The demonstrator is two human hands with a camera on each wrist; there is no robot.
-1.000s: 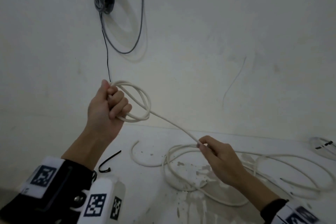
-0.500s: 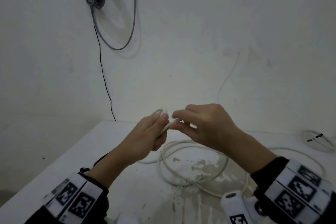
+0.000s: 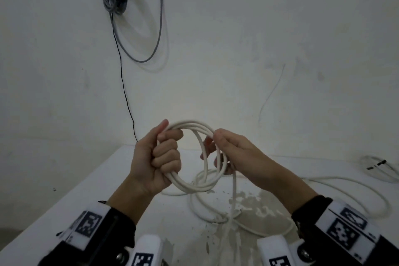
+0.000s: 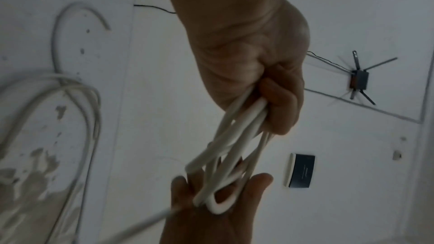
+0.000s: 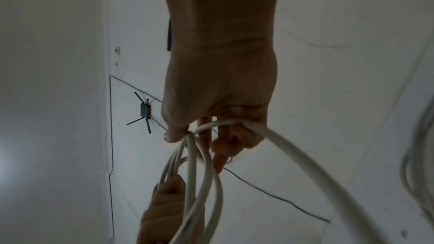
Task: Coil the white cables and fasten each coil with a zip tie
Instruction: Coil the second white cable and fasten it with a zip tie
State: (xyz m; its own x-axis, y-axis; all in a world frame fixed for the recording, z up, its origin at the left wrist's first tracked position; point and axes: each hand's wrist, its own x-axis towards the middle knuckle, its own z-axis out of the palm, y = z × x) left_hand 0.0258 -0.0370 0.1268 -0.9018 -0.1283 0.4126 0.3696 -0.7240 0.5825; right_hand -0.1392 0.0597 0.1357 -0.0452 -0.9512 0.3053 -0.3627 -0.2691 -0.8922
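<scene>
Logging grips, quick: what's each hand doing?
Left hand: fist gripping the coil.
Right hand: pinching the coil's other side.

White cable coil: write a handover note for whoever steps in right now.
Left hand: fist gripping the coil, several loops, held above the table.
Right hand: pinching the loops on the coil's far side, guiding the cable.
Loose cable lies on the table, uncoiled.
Done: a few loops. One tied coil lies far right.
Left: wind the rest, then fasten with a zip tie; none shows within reach.
</scene>
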